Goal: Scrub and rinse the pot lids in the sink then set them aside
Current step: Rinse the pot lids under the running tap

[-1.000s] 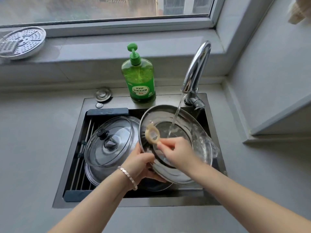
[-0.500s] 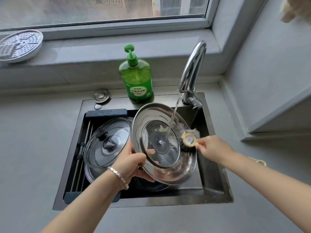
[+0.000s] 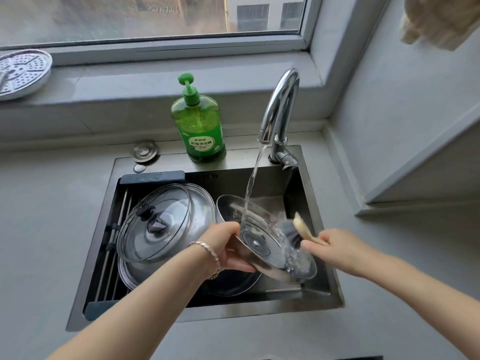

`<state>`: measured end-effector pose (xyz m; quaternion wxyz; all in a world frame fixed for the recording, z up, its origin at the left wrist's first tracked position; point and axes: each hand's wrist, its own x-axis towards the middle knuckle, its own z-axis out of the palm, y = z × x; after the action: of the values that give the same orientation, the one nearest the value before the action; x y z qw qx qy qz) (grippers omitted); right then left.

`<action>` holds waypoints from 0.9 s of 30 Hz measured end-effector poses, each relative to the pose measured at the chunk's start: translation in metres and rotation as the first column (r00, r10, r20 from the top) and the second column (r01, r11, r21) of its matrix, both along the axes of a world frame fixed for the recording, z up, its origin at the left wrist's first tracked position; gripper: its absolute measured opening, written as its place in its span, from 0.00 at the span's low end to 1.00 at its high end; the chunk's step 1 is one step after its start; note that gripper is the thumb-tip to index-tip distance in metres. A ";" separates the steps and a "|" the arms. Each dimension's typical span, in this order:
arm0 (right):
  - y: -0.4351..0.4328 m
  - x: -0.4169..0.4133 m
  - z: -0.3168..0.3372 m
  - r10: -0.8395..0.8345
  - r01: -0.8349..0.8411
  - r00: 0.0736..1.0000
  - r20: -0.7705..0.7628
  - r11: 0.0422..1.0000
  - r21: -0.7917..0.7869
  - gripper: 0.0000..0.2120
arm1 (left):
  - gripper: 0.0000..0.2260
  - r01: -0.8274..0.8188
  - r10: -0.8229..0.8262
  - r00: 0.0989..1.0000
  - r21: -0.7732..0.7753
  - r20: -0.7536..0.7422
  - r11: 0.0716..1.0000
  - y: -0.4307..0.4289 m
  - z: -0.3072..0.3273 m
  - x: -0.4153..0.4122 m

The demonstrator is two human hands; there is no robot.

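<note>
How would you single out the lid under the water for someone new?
In the sink below the window, follow the stream from the faucet down. It lands on the steel lid, tilted and gripped by the left hand. The glass lid to its left rests on another lid, black knob up.

Views: one only, a wide-angle camera worn on the person's head.
Position: above the near edge of the counter [image 3: 39, 216], over the sink [image 3: 166, 165].
Facing: forward and steeply down, toward the far window [image 3: 130, 16].
Nearness: close; both forearms enter from the near edge.
Centre: left hand [image 3: 223, 245] gripping the steel lid [image 3: 259, 242], right hand [image 3: 335, 245] holding the brush [image 3: 293, 233].
Edges: windowsill far, wall [image 3: 402, 126] right; straight lines bow outward.
</note>
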<state>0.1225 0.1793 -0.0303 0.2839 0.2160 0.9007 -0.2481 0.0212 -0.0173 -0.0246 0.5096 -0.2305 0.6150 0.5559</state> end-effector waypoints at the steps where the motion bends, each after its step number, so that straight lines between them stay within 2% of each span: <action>1: 0.002 0.001 0.004 -0.046 0.042 0.998 -0.039 0.995 -0.089 0.20 | 0.08 -0.013 0.013 0.999 -0.012 0.032 1.000 0.005 -0.001 0.001; 3: 0.000 0.002 0.010 -0.135 0.108 0.988 -0.071 0.946 -0.305 0.20 | 0.15 -0.045 0.046 0.995 -0.005 0.089 0.999 0.013 -0.007 0.001; 5: -0.006 0.007 0.009 -0.147 0.098 0.985 -0.090 0.906 -0.411 0.19 | 0.19 -0.113 0.109 0.984 0.020 0.143 0.993 0.019 -0.017 -0.001; 9: -0.008 0.005 0.009 -0.085 -0.006 0.955 -0.286 0.953 -0.302 0.20 | 0.15 -0.176 0.164 0.971 0.054 0.172 0.983 0.026 -0.017 -0.004; 11: -0.004 -0.002 0.015 -0.083 -0.014 0.936 -0.343 0.962 -0.272 0.20 | 0.11 -0.157 0.155 0.986 0.029 0.067 0.987 0.026 -0.020 -0.005; 12: -0.001 -0.006 0.019 -0.071 -0.027 0.931 -0.359 0.965 -0.260 0.18 | 0.13 -0.108 0.105 0.993 -0.049 -0.054 0.993 0.024 -0.025 -0.006; 13: 0.001 -0.011 0.023 -0.057 -0.043 0.929 -0.367 0.965 -0.258 0.17 | 0.18 -0.021 -0.019 0.976 -0.179 -0.216 0.984 0.020 -0.028 -0.004; 14: 0.002 -0.016 0.027 -0.040 -0.062 0.928 -0.370 0.963 -0.261 0.15 | 0.21 0.131 -0.263 0.892 -0.347 -0.367 0.928 0.013 -0.032 -0.003; 15: 0.003 -0.021 0.032 -0.019 -0.085 0.927 -0.374 0.963 -0.258 0.14 | 0.19 0.268 -0.499 0.723 -0.473 -0.478 0.840 0.007 -0.032 -0.001; 16: 0.004 -0.027 0.036 0.011 -0.108 0.929 -0.371 0.964 -0.242 0.14 | 0.20 0.364 -0.642 0.531 -0.535 -0.553 0.762 0.000 -0.031 0.000; 17: 0.006 -0.032 0.040 0.039 -0.129 0.931 -0.363 0.966 -0.226 0.14 | 0.24 0.434 -0.696 0.373 -0.547 -0.614 0.715 -0.005 -0.030 0.001; 18: 0.007 -0.038 0.045 0.056 -0.146 0.932 -0.358 0.962 -0.231 0.14 | 0.27 0.491 -0.688 0.292 -0.513 -0.665 0.704 -0.010 -0.028 0.001; 20: 0.010 -0.049 0.052 0.042 -0.163 0.930 -0.366 0.938 -0.306 0.13 | 0.20 0.573 -0.608 0.295 -0.373 -0.737 0.730 -0.011 -0.021 0.002; 22: 0.009 -0.058 0.055 0.002 -0.148 0.921 -0.390 0.927 -0.344 0.13 | 0.20 0.510 -0.482 0.360 -0.264 -0.799 0.819 -0.005 -0.025 0.003; 24: 0.002 -0.063 0.054 -0.037 -0.107 0.876 -0.481 0.957 -0.269 0.10 | 0.23 0.336 -0.350 0.435 -0.211 -0.830 0.918 0.003 -0.021 0.005; 25: -0.002 -0.063 0.052 -0.050 -0.076 0.841 -0.539 0.975 -0.209 0.09 | 0.23 0.227 -0.272 0.509 -0.177 -0.817 0.958 0.005 -0.023 0.004; 27: -0.010 -0.061 0.045 -0.062 -0.002 0.813 -0.579 0.994 -0.109 0.17 | 0.22 -0.048 -0.058 0.708 -0.130 -0.704 0.990 0.003 -0.028 -0.004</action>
<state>0.0611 0.1696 0.0151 0.0022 0.1288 0.9265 -0.3536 0.0175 -0.0142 -0.0523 0.2199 -0.0337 0.8007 0.5562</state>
